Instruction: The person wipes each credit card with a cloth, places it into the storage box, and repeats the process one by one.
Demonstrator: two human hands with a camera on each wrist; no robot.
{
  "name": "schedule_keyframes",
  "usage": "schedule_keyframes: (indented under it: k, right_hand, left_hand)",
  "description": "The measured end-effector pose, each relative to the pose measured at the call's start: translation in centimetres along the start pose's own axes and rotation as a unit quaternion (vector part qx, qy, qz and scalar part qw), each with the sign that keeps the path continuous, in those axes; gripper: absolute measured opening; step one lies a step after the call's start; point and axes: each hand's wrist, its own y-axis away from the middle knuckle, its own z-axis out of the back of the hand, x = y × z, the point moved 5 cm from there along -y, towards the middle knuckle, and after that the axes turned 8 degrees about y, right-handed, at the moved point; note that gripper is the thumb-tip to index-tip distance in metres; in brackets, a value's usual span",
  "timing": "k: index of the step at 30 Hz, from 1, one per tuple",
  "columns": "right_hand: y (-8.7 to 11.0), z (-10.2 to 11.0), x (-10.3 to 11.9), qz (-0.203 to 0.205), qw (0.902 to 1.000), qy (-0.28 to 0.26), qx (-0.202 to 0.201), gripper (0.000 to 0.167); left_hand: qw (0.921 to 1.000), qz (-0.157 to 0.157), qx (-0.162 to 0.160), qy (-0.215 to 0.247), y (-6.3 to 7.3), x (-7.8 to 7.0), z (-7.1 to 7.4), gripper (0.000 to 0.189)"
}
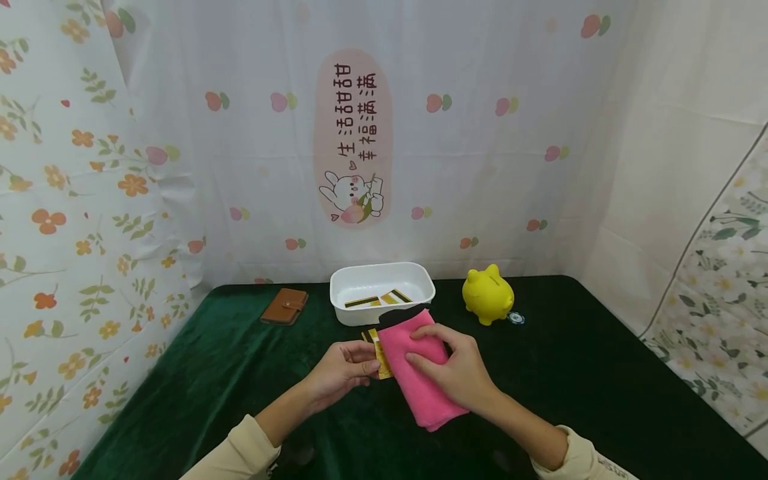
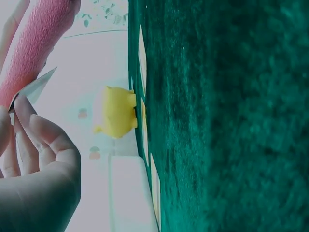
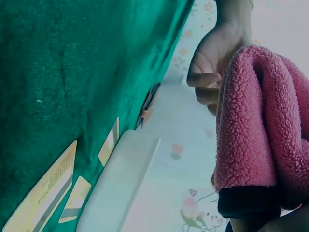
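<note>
My left hand (image 1: 342, 373) pinches a yellow bank card (image 1: 383, 360) with a dark stripe between thumb and fingers. A folded fluffy pink cloth (image 1: 420, 380) with a black edge is gripped by my right hand (image 1: 459, 363), its side against the card. In the left wrist view, the card (image 2: 38, 88) shows edge-on beneath the pink cloth (image 2: 36, 43). The right wrist view has the cloth (image 3: 246, 125) in several thick folds, with my left hand (image 3: 215, 67) behind it. Both hands are above the table, in front of a white bin (image 1: 384, 272).
Two striped cards (image 1: 362, 302) show inside the bin. More cards (image 3: 46, 191) lie on the green tablecloth (image 1: 240, 400) before it. A brown wallet (image 1: 285, 307) lies left of the bin; right of it stand a yellow piggy bank (image 1: 489, 295) and a poker chip (image 1: 516, 318).
</note>
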Motion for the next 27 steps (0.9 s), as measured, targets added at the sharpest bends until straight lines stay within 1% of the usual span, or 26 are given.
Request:
schedule_keyframes:
  k: [7, 10, 14, 18, 24, 27]
  right_hand:
    - [0.0, -0.1, 0.3, 0.021, 0.9997, 0.007, -0.011, 0.025]
    - [0.1, -0.1, 0.4, 0.033, 0.9992, 0.011, -0.019, 0.025]
    - [0.2, -0.2, 0.5, 0.041, 0.9986, 0.014, -0.031, 0.027]
    - [0.4, -0.3, 0.5, 0.044, 0.9983, 0.013, -0.035, 0.030]
    - [0.5, -0.5, 0.7, 0.053, 0.9975, 0.020, -0.042, 0.032]
    - [0.5, -0.5, 0.8, 0.057, 0.9968, 0.030, -0.047, 0.032]
  left_hand:
    - [0.9997, -0.004, 0.009, 0.021, -0.1, -0.1, -0.6, 0.015]
    - [0.9992, -0.012, 0.018, 0.033, -0.1, 0.0, -0.9, 0.015]
    - [0.9976, -0.031, 0.032, 0.052, -0.1, 0.0, -1.4, 0.017]
    - [0.9962, -0.042, 0.034, 0.068, -0.1, 0.2, -1.6, 0.019]
    - [0.9954, -0.057, 0.035, 0.068, -0.1, 0.5, -1.6, 0.019]
    - [0.9947, -0.070, 0.035, 0.067, -0.1, 0.5, -1.7, 0.021]
